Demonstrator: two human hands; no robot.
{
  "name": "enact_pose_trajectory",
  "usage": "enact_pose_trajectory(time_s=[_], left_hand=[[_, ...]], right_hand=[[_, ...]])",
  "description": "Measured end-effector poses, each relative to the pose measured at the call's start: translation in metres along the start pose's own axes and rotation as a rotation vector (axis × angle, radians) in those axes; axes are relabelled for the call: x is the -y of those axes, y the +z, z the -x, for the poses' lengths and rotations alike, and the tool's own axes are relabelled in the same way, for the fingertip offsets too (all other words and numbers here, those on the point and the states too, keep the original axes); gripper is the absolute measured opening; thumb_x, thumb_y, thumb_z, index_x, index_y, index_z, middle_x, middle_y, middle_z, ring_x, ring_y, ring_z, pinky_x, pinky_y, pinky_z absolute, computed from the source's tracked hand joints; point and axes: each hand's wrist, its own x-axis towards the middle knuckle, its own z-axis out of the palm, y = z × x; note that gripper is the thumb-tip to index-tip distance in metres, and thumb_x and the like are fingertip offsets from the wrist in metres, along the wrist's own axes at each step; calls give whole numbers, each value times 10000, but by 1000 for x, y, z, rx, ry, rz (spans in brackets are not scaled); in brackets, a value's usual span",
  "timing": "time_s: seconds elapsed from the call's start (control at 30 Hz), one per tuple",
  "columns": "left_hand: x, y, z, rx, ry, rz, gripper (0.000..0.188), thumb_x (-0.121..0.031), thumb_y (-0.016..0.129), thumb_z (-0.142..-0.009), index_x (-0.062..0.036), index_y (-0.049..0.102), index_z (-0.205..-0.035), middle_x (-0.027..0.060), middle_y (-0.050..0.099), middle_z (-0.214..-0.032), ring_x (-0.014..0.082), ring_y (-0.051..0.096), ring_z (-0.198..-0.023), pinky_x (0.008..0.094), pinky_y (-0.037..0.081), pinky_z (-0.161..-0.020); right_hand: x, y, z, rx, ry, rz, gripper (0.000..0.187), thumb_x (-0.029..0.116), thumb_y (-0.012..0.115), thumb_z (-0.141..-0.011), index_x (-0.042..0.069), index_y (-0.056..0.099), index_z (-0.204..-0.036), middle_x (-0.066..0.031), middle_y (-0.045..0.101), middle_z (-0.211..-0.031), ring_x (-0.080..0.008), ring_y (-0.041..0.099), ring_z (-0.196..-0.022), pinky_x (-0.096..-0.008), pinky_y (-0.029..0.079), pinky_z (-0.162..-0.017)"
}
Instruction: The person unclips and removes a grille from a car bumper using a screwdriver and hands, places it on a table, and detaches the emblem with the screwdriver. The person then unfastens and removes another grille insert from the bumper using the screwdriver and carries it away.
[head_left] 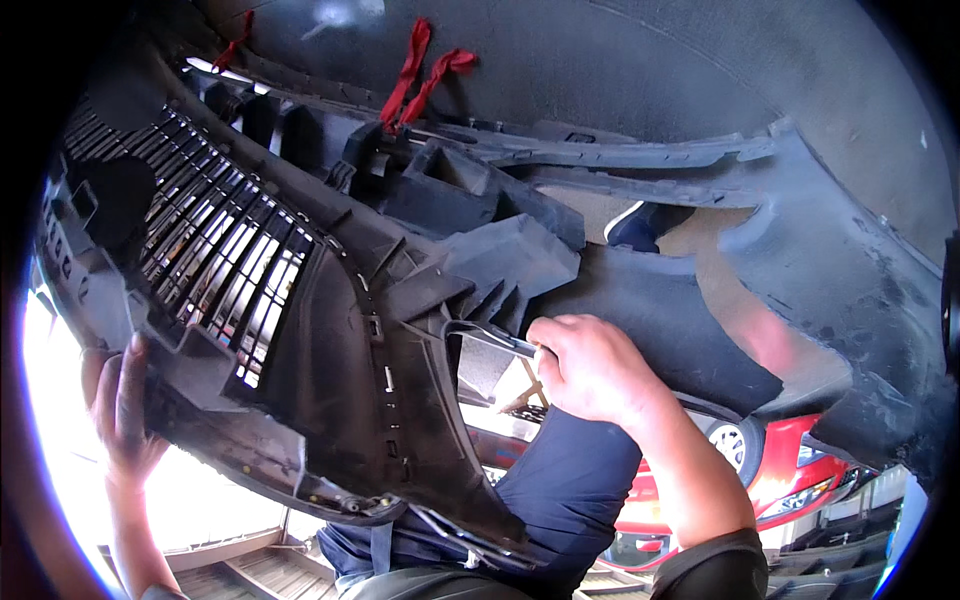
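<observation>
The scuffed, dark-grey plastic bumper [325,310] stretched between and above both hands, its slatted grille [215,235] up and right from the left hand [125,410], which clasped the edge. The right hand [590,370] curled beside an opening; hidden fingertips left its pinch impossible to tell.

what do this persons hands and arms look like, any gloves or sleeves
The left hand and right hand are both gloveless, on bare forearms with no watch visible. A dark sleeve ends near the right elbow; too little shows of the left one to tell.
</observation>
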Motion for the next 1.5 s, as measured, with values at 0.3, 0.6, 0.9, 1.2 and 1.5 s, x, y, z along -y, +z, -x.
enact_pose_trajectory(time_s=[0.3,0.6,0.9,1.2,1.5], left_hand=[[-31,-16,-71,-73,346,-187,856,-276,868,-738,-40,572,-1506,108,634,-869,317,557,-845,471,441,-767],[-42,-31,-110,-72,469,-226,964,-280,951,-645,-110,569,-1514,93,716,-964,297,615,-905,475,497,-872],[-29,-61,-135,-75,573,-340,794,-274,924,-742,-182,619,-1469,113,719,-1230,329,651,-1197,484,531,-1055],[-26,-66,-141,-125,729,-166,617,-151,782,-730,-84,673,-1333,122,732,-1016,337,658,-1038,461,547,-945],[-5,-52,-123,-123,657,-91,693,-171,775,-734,-92,655,-1412,132,708,-1012,339,646,-1018,462,557,-930]], right_hand=[[-10,30,18,-235,-26,-24,131,133,666,-885,39,695,-971,-177,699,-890,-388,692,-902,-477,555,-853],[-15,32,16,-163,12,-28,253,196,655,-904,49,756,-1083,-198,748,-971,-392,722,-941,-472,576,-861],[-2,16,7,-15,-19,134,269,244,673,-928,38,732,-1090,-191,756,-937,-380,735,-924,-453,565,-792],[2,44,1,-116,83,720,231,225,633,-881,118,754,-1046,-165,761,-1002,-371,737,-1016,-499,599,-814],[35,22,12,-30,223,687,245,262,642,-867,108,774,-1005,-166,768,-1003,-359,746,-1011,-480,602,-823]])
